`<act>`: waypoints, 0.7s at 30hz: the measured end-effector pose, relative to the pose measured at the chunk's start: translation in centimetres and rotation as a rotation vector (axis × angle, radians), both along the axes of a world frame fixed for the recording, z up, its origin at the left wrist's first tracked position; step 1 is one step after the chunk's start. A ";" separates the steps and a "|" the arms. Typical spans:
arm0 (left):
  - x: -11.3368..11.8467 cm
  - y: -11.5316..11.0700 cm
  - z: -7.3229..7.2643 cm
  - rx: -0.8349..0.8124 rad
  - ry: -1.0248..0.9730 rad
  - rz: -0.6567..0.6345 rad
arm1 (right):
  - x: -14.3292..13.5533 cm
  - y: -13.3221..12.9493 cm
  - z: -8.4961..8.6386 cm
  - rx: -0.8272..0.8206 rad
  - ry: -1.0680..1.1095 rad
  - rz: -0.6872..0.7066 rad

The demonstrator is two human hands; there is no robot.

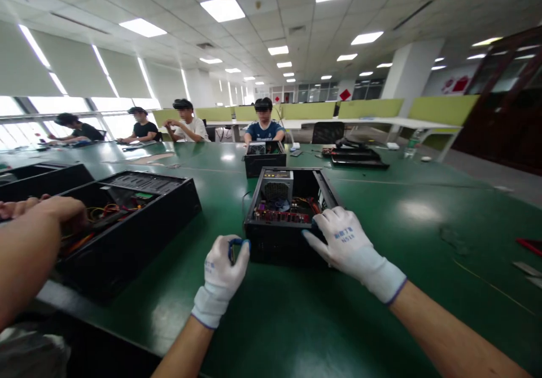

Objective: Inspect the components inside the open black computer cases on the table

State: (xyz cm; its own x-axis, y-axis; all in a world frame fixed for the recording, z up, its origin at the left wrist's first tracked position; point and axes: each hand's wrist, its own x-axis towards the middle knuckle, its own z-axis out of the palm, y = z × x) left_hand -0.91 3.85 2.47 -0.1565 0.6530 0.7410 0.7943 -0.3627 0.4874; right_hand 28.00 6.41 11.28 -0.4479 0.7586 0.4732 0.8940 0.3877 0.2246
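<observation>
A black computer case [292, 242] lies on its side before me with its top side uncovered. Inside it sit a grey power supply [277, 189], a red circuit board [279, 215] and loose coloured wires. My right hand [341, 237], in a white glove with blue fingertips, grips the near right edge of the case, fingers over the rim and thumb on the front face. My left hand [224, 265], gloved alike, is curled just left of the near left corner, thumb and fingers closed together. Something small and dark may be between them, but I cannot make it out.
To the left, a co-worker's bare hand [70, 214] reaches into another open case [139, 237]. Across the green table [423, 253], a person in blue sits behind a further case [266, 163]. Black panels [358, 157] and a plastic bottle [412, 142] stand farther right.
</observation>
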 end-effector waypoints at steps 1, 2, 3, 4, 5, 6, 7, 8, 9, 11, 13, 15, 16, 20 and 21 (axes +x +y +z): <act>0.3 -0.6 0.9 0.027 -0.011 -0.017 | 0.6 -1.0 0.1 -0.010 0.012 0.016; 0.7 -1.2 1.9 0.047 -0.007 -0.040 | 1.2 -2.0 0.2 -0.018 0.025 0.031; 1.2 -1.8 2.9 0.061 0.008 -0.061 | 1.7 -3.0 0.3 -0.025 0.038 0.046; 1.7 -2.4 4.0 0.062 0.038 -0.083 | 2.3 -4.0 0.3 -0.031 0.049 0.059; 2.4 -2.9 5.0 0.049 0.076 -0.108 | 2.8 -5.0 0.4 -0.039 0.059 0.073; 3.1 -3.3 5.9 0.020 0.119 -0.127 | 3.2 -5.9 0.5 -0.048 0.067 0.087; 3.7 -3.7 6.7 -0.016 0.170 -0.148 | 3.6 -6.8 0.6 -0.059 0.073 0.101; 4.4 -4.0 7.4 -0.051 0.223 -0.169 | 4.0 -7.6 0.6 -0.068 0.077 0.116; 5.0 -4.3 8.0 -0.085 0.282 -0.189 | 4.4 -8.4 0.7 -0.073 0.080 0.131; 6.0 -4.9 8.6 -0.130 0.399 -0.219 | 4.9 -9.7 0.8 -0.073 0.084 0.155; 6.5 -5.7 8.7 -0.143 0.489 -0.241 | 5.4 -10.9 0.8 -0.066 0.090 0.174; 6.7 -6.5 8.7 -0.135 0.531 -0.261 | 5.7 -12.0 0.9 -0.068 0.097 0.197; 6.7 -7.0 8.6 -0.132 0.542 -0.277 | 5.9 -12.5 0.9 -0.067 0.102 0.209; 6.7 -8.8 8.9 -0.141 0.587 -0.353 | 6.3 -14.7 0.9 -0.047 0.131 0.262; 6.7 -9.2 9.0 -0.142 0.598 -0.371 | 6.3 -15.3 0.9 -0.034 0.144 0.273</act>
